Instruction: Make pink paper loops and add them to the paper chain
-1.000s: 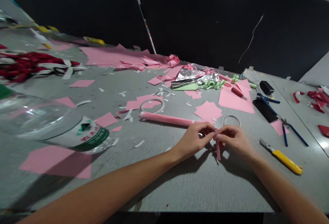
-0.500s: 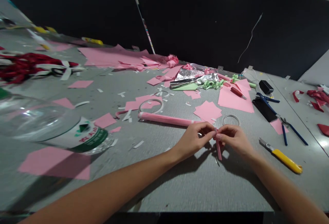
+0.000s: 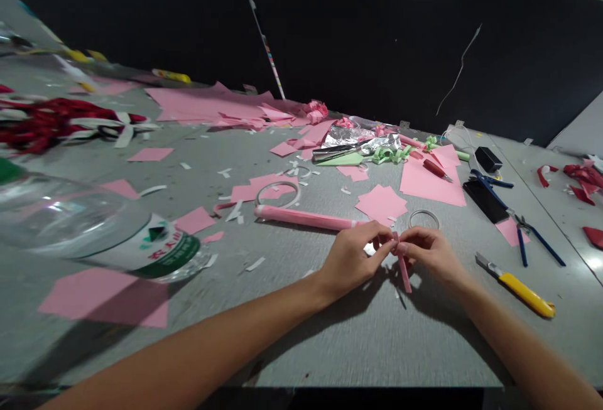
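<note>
A narrow pink paper strip (image 3: 404, 274) hangs from between my fingertips, its upper part mostly hidden by them. My left hand (image 3: 360, 252) pinches it from the left with thumb and index finger. From the other side my right hand (image 3: 429, 252) grips the same strip, fingers curled. Just behind my left hand lies a long pink paper roll (image 3: 306, 218), banded in white near its ends. A tape ring (image 3: 424, 219) rests behind my right hand, and a larger ring (image 3: 277, 194) touches the roll's far end. Pink paper squares (image 3: 381, 203) are beyond the hands.
A yellow utility knife (image 3: 527, 294) with its blade out lies at right, near blue-handled pliers (image 3: 539, 243) and a phone (image 3: 485, 199). A large clear bottle (image 3: 94, 221) occupies the left. Paper sheets (image 3: 207, 102), foil (image 3: 358, 140) and green curls (image 3: 391, 155) line the back.
The strip's lower end has swung slightly to the right between my fingers. Both hands stay together in nearly the same place. The view has shifted very slightly.
</note>
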Tool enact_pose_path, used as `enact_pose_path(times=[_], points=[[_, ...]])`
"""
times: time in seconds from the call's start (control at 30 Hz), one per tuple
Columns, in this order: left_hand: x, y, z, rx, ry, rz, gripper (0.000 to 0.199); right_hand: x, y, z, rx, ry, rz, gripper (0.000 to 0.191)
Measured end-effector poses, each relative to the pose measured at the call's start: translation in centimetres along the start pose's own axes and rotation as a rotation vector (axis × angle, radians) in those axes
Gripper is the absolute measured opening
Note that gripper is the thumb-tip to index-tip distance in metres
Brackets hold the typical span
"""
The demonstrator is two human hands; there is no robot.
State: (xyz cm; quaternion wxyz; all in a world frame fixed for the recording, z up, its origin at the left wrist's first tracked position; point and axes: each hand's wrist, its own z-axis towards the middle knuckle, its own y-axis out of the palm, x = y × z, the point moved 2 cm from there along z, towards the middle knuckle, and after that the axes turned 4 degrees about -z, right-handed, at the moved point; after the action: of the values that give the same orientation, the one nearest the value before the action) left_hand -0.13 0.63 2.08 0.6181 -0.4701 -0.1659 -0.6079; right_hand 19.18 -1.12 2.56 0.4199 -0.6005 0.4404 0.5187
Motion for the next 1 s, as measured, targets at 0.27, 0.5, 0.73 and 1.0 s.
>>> enact_pose_path(times=[0.27, 0.5, 0.73, 1.0], points=[[-0.2, 0.02, -0.08, -0.018, 0.143, 0.097, 0.013, -0.01, -0.03, 0.0, 0.013, 0.019, 0.011, 0.032], [-0.09, 0.04, -0.02, -0.035, 0.124, 0.089, 0.013, -0.23, -0.06, -0.24, 0.003, 0.047, 0.018, 0.03], [-0.26, 0.01, 0.01, -0.033, 0.143, 0.088, 0.011, 0.17, -0.22, -0.02, 0.007, 0.047, 0.031, 0.031], [-0.33, 0.0, -0.07, -0.042, 0.187, 0.112, 0.015, 0.25, -0.28, -0.04, 0.001, 0.068, 0.07, 0.03]])
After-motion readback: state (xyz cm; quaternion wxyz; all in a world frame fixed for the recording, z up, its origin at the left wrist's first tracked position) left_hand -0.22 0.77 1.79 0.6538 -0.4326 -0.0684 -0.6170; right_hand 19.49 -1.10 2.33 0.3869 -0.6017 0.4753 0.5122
